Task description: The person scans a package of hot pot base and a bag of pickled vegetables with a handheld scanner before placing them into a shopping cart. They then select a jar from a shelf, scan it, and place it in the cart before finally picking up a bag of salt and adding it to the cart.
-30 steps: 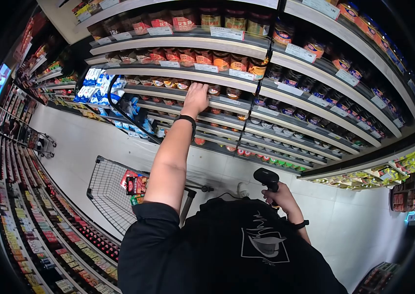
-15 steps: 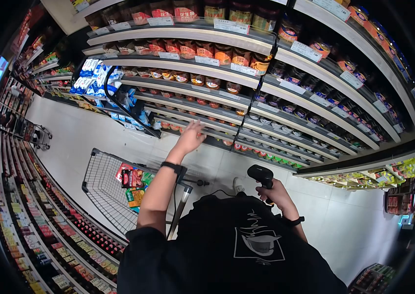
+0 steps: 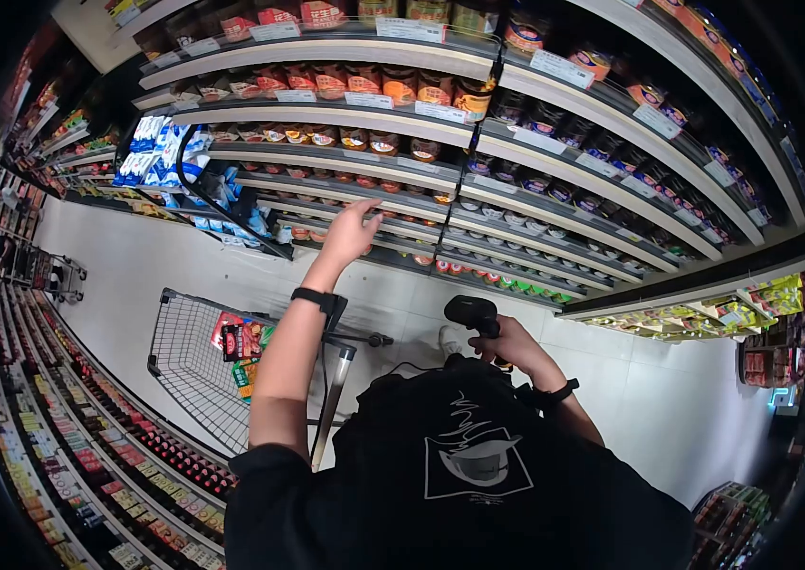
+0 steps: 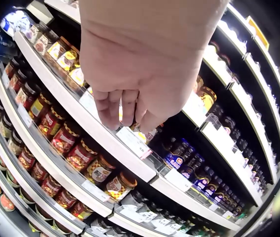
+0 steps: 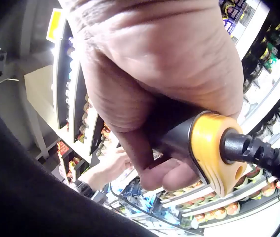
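In the head view my left hand (image 3: 353, 236) is held out in front of the jar shelves, with nothing in it. Its fingers hang loosely bent in the left wrist view, overlapping a shelf edge with price labels; red-labelled jars (image 4: 66, 138) stand in rows below. My right hand (image 3: 507, 344) grips a black barcode scanner (image 3: 471, 312) low in front of the body. The right wrist view shows fingers wrapped round its handle, whose yellow end (image 5: 211, 143) has a coiled black cord (image 5: 263, 150) coming out.
A wire shopping cart (image 3: 195, 361) with several packets (image 3: 243, 340) stands at the left. Beyond it, a rack of blue and white bags (image 3: 151, 152) juts out beside the shelves. Another long shelf (image 3: 89, 427) runs along the lower left. Pale floor tiles (image 3: 612, 389) lie between.
My left hand has come away from the jars on the middle shelf, dropped lower, then risen slightly, empty throughout. The right hand keeps its grip on the scanner. The head view has shifted somewhat.
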Motion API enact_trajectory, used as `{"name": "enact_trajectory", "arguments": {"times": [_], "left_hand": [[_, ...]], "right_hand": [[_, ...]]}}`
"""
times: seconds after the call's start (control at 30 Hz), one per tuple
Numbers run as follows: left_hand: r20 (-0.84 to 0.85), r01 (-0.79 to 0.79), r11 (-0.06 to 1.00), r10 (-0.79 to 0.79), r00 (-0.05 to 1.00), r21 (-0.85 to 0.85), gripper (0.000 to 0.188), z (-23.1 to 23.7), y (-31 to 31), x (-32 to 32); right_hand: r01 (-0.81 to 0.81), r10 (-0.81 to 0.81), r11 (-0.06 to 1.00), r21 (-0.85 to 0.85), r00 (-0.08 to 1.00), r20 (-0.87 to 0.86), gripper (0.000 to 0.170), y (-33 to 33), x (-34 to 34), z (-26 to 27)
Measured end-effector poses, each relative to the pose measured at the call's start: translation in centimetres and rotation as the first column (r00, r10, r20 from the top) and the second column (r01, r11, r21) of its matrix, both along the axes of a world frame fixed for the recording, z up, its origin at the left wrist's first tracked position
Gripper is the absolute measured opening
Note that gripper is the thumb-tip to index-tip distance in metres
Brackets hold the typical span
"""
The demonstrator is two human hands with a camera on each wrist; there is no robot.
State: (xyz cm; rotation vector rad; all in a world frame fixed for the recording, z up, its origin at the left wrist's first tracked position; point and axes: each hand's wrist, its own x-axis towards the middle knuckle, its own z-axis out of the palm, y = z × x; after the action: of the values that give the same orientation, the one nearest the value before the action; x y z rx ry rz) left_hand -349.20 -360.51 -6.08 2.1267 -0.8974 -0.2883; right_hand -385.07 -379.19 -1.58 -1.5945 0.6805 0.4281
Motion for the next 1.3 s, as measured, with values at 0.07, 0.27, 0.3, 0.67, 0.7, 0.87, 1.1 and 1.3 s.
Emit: {"name": "enact_trajectory", "arguments": {"times": [0.07, 0.27, 0.3, 0.67, 0.7, 0.87, 1.1, 1.3], "left_hand": [[0.084, -0.010, 0.999, 0.013, 0.996, -0.032, 0.045, -0.5, -3.2, 0.9], [0.056, -0.135, 0.978, 0.146, 0.988, -0.161, 0.063, -3.5, -12.5, 4.8], [0.152, -0.149, 0.974, 0.175, 0.973, -0.168, 0.064, -4.0, -13.5, 5.0], [0.104, -0.184, 0.975, 0.197, 0.975, -0.122, 0.036, -5.8, -21.1, 7.8], [0.102, -0.193, 0.970, 0.209, 0.973, -0.145, 0.037, -5.9, -21.5, 7.9], [0.371, -0.256, 0.966, 0.246, 0.895, -0.024, 0.032, -4.1, -22.5, 7.8], [0.263, -0.125, 0.990, 0.139, 0.955, -0.068, 0.035, -4.5, -21.3, 8.6], [-0.160, 0.063, 0.994, -0.049, 0.986, 0.089, 0.034, -5.1, -20.4, 12.2]], "right_hand": [[0.025, -0.025, 1.000, 0.006, 1.000, 0.003, 0.032, -0.2, -0.2, 0.0], [0.119, -0.119, 0.992, -0.034, 0.993, 0.003, 0.043, -2.3, -2.7, -2.0], [0.147, -0.147, 0.988, -0.048, 0.989, 0.007, 0.045, -2.7, -3.1, -2.4], [0.340, -0.341, 0.940, 0.026, 0.940, 0.011, 0.034, -5.7, -8.7, -4.4], [0.354, -0.355, 0.934, 0.042, 0.935, 0.018, 0.031, -5.9, -8.8, -4.3], [0.346, -0.350, 0.936, 0.061, 0.935, 0.066, 0.027, -6.4, -9.2, -4.4], [0.388, -0.394, 0.918, 0.077, 0.916, 0.074, 0.029, -6.4, -9.4, -3.0], [0.387, -0.390, 0.919, 0.077, 0.921, 0.021, 0.037, -6.9, -9.5, -3.2]]}}
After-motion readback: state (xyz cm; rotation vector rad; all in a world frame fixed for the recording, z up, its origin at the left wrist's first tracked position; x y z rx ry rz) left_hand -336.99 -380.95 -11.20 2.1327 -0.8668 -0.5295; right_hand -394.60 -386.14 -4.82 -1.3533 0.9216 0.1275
